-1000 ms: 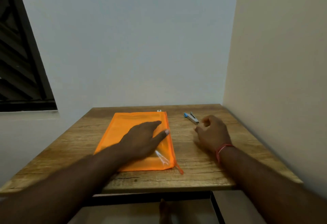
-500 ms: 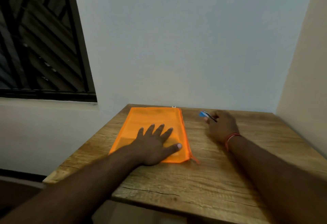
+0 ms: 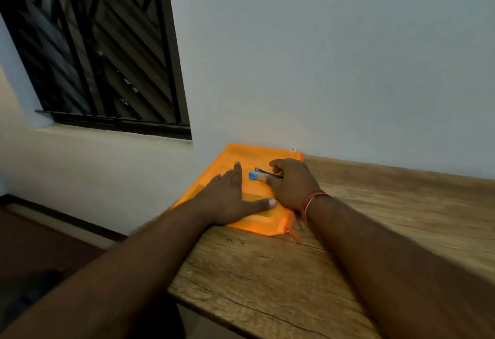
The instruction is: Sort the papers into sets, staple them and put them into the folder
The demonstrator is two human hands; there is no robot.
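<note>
An orange zip folder (image 3: 257, 157) lies flat on the wooden table (image 3: 361, 220), its far end against the wall. My left hand (image 3: 230, 199) rests flat on the folder with straight fingers and the thumb spread to the right. My right hand (image 3: 293, 184) grips a small blue and silver stapler (image 3: 258, 175) and holds it over the folder, its blue end pointing left. No loose papers show.
A white wall stands right behind the table. A dark barred window (image 3: 88, 43) fills the upper left. The table's left edge drops off beside the folder, with the floor (image 3: 40, 253) below.
My right hand has carried the stapler left from the bare table to above the folder. My left hand stays pressed on the folder. The camera has swung left.
</note>
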